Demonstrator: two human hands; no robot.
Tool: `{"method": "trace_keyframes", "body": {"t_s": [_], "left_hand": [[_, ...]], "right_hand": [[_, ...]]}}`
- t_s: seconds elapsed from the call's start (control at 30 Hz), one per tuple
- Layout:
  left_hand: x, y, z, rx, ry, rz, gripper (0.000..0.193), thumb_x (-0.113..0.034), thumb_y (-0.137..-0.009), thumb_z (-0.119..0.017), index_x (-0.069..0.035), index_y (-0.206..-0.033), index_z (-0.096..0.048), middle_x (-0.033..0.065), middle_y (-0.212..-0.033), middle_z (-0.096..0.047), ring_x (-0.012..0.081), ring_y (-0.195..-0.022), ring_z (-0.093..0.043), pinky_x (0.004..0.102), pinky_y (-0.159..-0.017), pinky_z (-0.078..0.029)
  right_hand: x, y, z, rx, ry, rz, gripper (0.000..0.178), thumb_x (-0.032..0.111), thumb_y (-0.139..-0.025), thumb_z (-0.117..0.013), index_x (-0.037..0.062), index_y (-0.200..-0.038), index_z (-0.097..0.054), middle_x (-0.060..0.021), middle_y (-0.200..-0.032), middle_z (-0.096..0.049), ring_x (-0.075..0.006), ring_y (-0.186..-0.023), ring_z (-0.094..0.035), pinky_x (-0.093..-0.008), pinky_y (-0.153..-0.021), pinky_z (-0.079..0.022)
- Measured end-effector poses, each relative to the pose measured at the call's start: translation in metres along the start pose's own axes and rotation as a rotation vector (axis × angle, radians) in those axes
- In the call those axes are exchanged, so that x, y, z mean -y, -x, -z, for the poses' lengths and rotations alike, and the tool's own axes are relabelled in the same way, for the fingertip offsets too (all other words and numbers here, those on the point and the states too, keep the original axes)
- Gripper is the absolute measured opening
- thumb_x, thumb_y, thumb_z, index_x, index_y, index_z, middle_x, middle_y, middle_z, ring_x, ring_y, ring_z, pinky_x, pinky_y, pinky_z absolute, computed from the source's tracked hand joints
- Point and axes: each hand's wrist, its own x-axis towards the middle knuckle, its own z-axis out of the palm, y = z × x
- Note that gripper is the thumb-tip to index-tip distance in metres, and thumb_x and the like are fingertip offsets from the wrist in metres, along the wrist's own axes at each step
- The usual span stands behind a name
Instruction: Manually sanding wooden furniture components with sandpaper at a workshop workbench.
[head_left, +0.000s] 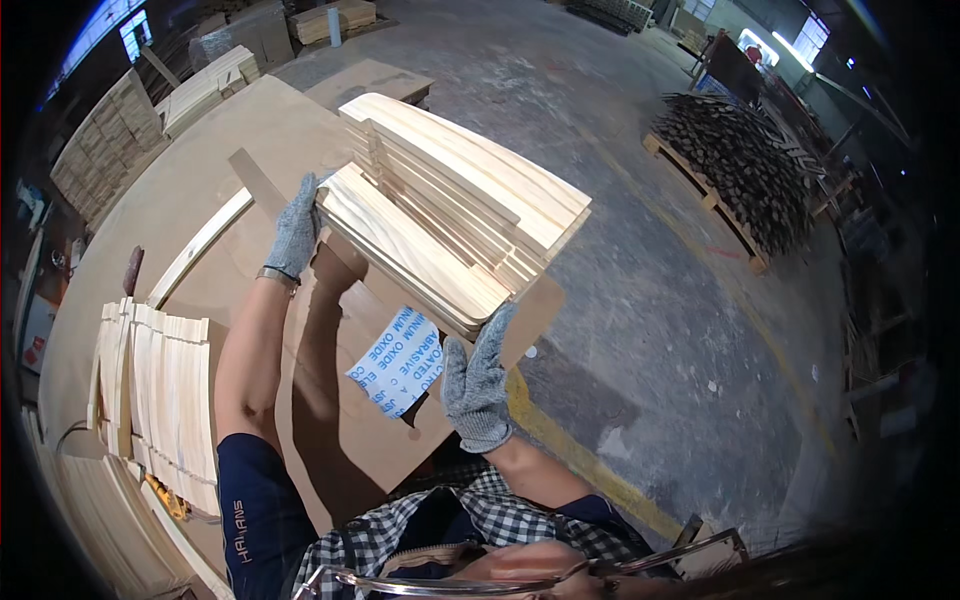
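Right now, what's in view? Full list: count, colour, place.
Boards: several, pale, between the hands
Sheet: one, white with blue print, on the table
Table: one, tan, beneath the hands
Strips: uncounted, pale, stacked at left
Slat: one, pale, beyond the strips
Stacks: several, pale, top left
Cylinder: one, pale blue, top
Sticks: many, dark, upper right
Pallet: one, tan, beneath the sticks
Floor: one, grey, right
Checked cloth: one, black-and-white, lower edge
Glasses: one pair, metallic, lower edge
Left hand: one, grey-gloved, boards' left end
Right hand: one, grey-gloved, boards' right end

Underfoot: scuffed grey concrete floor, yellow line | Before me: broad brown bench | Far left: bright window | Far right: second window, white tube light glowing beside it
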Motion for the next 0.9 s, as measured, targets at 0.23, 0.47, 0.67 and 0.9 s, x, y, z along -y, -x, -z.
{"method": "trace_keyframes", "body": {"t_s": [0.23, 0.47, 0.67, 0.9], "left_hand": [[-0.002, 0.008, -0.012, -0.049, 0.075, 0.011, 0.049, -0.036, -0.106, -0.052, 0.005, -0.131, -0.060, 0.0127, -0.130, -0.065, 0.0219, -0.120, -0.060, 0.0324, -0.108, -0.043], [0.014, 0.007, -0.016, -0.110, 0.081, -0.072, 0.048, -0.039, -0.107, -0.048, 0.000, -0.130, -0.064, 0.0102, -0.129, -0.065, 0.0208, -0.122, -0.057, 0.0341, -0.111, -0.039], [-0.001, 0.040, -0.040, -0.396, -1.067, -0.682, 0.058, -0.044, -0.106, -0.045, 0.000, -0.143, -0.049, 0.0218, -0.147, -0.049, 0.0365, -0.137, -0.046, 0.0405, -0.120, -0.028], [-0.044, 0.124, -0.128, 0.587, -1.650, -1.169, 0.085, -0.042, -0.074, -0.083, -0.012, -0.146, -0.049, 0.0121, -0.149, -0.050, 0.0316, -0.139, -0.045, 0.0508, -0.121, -0.028]], "right_hand": [[-0.004, 0.005, -0.008, 0.049, 0.128, 0.012, 0.090, 0.033, -0.099, -0.060, -0.0208, -0.151, -0.010, -0.0424, -0.156, -0.016, -0.0535, -0.147, -0.019, -0.0535, -0.122, -0.013], [-0.001, 0.001, 0.001, 0.107, 0.289, 0.066, 0.096, 0.034, -0.097, -0.066, -0.0187, -0.152, -0.007, -0.0433, -0.155, -0.017, -0.0529, -0.146, -0.025, -0.0520, -0.121, -0.024], [-0.012, -0.010, 0.036, -0.124, 0.252, 0.236, 0.056, 0.031, -0.095, -0.069, -0.0063, -0.134, -0.054, -0.0260, -0.130, -0.059, -0.0413, -0.120, -0.059, -0.0467, -0.099, -0.049], [-0.029, -0.018, 0.047, 0.270, 0.331, 0.154, 0.018, 0.027, -0.090, -0.071, 0.0104, -0.095, -0.068, -0.0124, -0.089, -0.067, -0.0341, -0.083, -0.064, -0.0443, -0.073, -0.051]]}}
